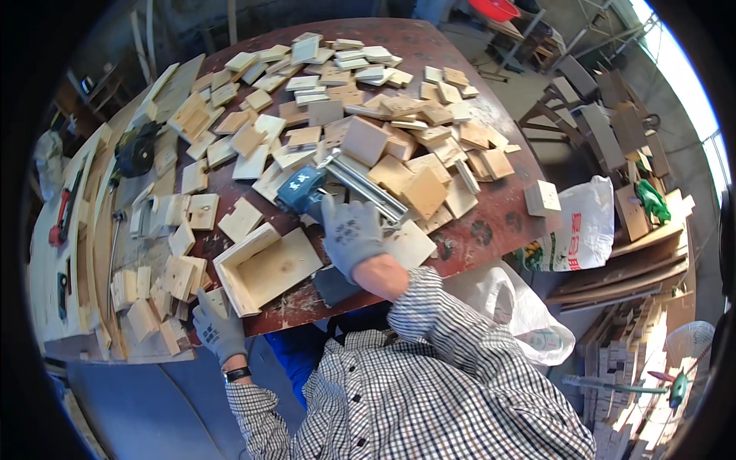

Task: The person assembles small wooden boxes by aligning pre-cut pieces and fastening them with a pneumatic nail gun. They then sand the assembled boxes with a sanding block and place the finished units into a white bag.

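Note:
My right hand (353, 234), in a grey glove, is closed around the handle of a nail gun (303, 186) with a blue body and a long silver magazine. The tool lies tilted over loose wood blocks. Just in front of me, a partly built wooden box (280, 264) rests on the table, showing a base board and raised sides. Beside its near left corner is my left hand (218, 328), also gloved, fingers stretched toward small wood blocks (180, 277) at the table edge. Its fingertips touch or nearly touch a small piece there; I cannot tell which.
Many loose wood blocks (326, 113) cover the dark red table (491, 230). Long boards (92, 230), a black tool (138, 151) and a red-handled tool (58, 222) lie at left. White bags (586, 222) hang at the right edge, near stacked wood (629, 383).

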The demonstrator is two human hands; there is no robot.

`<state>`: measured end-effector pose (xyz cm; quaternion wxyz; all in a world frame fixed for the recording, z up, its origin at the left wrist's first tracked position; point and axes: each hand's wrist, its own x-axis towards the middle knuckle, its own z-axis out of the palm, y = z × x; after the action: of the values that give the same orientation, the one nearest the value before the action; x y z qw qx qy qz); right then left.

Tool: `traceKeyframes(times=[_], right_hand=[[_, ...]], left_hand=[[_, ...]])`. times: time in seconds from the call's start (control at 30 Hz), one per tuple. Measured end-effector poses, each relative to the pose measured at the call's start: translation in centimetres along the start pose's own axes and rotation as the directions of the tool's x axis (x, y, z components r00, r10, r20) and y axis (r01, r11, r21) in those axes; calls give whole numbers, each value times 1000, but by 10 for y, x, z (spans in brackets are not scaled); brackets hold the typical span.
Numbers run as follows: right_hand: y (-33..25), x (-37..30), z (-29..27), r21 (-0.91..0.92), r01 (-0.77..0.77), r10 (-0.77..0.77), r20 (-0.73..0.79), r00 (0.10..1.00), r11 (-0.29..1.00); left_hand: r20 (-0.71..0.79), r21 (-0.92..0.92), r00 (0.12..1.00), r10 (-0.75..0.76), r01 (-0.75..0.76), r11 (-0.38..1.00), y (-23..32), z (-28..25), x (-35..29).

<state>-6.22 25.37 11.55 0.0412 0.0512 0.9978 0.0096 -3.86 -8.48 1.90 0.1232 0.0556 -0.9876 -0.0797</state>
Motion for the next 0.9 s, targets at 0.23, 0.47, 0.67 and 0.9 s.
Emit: traceKeyframes(times=[0.23,0.47,0.67,0.9], right_hand=[[1,18,2,55,-58,57,21,998,997],[49,-57,-41,221,-111,208,-488,848,969],[154,-85,-21,237,-614,655,-363,663,753],[262,-109,27,128,-911,919,-14,394,392]], left_hand=[[1,9,1000,17,-17,1000,-6,11,3],[29,-2,999,17,-17,1000,-12,17,4],[5,22,1000,-10,10,1000,-28,10,-5],[-24,-27,997,74,-74,997,-20,17,2]])
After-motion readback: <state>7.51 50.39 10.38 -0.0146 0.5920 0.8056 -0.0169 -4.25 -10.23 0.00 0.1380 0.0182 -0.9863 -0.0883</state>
